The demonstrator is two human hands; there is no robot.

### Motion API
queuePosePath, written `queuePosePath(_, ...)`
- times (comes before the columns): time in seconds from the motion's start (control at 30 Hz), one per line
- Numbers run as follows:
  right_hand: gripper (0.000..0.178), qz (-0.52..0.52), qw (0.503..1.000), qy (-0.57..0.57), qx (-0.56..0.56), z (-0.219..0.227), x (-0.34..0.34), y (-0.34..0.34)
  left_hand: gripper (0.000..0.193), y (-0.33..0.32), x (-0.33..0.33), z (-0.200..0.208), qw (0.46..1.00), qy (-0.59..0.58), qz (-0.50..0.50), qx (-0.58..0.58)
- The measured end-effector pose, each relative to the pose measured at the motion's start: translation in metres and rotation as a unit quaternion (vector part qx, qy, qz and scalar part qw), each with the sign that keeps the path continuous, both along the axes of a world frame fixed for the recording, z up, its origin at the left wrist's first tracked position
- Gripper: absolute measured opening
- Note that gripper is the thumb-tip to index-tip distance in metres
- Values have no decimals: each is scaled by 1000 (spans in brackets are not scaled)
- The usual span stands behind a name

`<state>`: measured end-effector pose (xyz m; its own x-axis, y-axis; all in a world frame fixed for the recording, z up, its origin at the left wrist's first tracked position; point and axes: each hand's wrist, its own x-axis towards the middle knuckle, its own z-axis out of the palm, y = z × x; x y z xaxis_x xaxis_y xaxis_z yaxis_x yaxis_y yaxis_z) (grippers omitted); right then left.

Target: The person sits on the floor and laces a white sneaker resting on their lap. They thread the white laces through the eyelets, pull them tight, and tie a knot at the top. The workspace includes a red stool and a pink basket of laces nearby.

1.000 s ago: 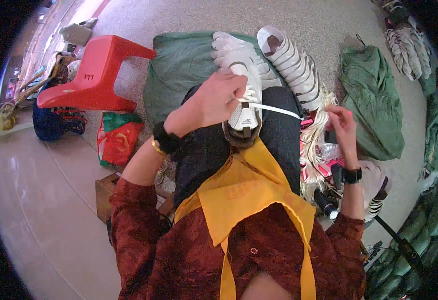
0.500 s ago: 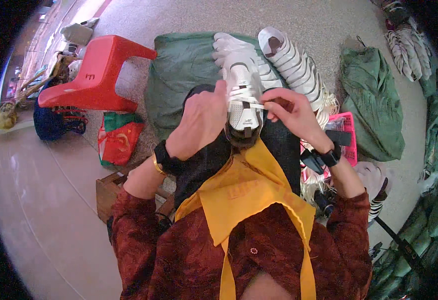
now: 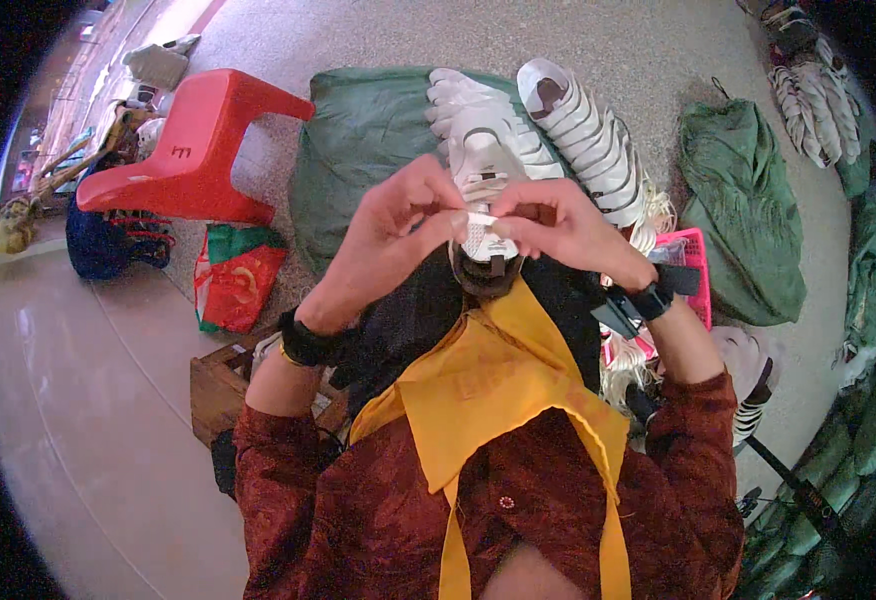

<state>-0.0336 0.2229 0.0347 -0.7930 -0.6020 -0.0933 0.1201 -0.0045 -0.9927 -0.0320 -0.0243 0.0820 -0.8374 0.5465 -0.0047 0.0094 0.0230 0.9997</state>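
Note:
A white sneaker upper (image 3: 480, 146) with a dark collar lies between my knees, its toe pointing away. White shoelace (image 3: 480, 219) crosses its front. Just over the tongue, my left hand (image 3: 405, 228) pinches the lace between thumb and fingers. My right hand (image 3: 561, 228) pinches the same lace close by, the fingertips of both hands almost meeting. Much of the lacing is hidden behind my fingers. Beyond the sneaker upper, a nested row of white shoe uppers (image 3: 450, 98) rests on a green sack (image 3: 353, 125).
Another nested row of uppers (image 3: 598, 140) lies to the right, near a pink basket (image 3: 698, 270) and loose white laces (image 3: 626, 385). A red plastic chair (image 3: 198, 140) stands left, a red-green bag (image 3: 238, 280) and wooden stool (image 3: 216, 390) below it. Farther right lies a green sack (image 3: 743, 215).
My left hand has turned and now pinches the lace with its fingertips. My right hand has moved slightly left, bringing both hands together over the tongue.

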Motion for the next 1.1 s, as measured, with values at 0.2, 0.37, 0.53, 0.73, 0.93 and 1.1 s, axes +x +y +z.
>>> queuePosePath(0.2,28,-71,995,27,67,23,12,49,9,-7,-2,-8,998,-51,34,10)
queuePosePath(0.37,37,-141,990,5,14,-12,21,105,8,-5,-6,-32,999,-26,31,-32)
queuePosePath(0.53,38,-269,958,-97,-8,-25,33,117,6,13,3,-56,998,-51,43,6)
queuePosePath(0.73,39,-391,906,-145,65,-50,25,130,8,32,8,-71,992,49,89,-70)
queuePosePath(0.93,20,-289,908,158,261,-9,18,53,14,37,16,-66,984,55,125,-118)
queuePosePath(1.1,16,-146,989,18,10,-13,20,-8,16,41,17,-58,983,88,125,-100)
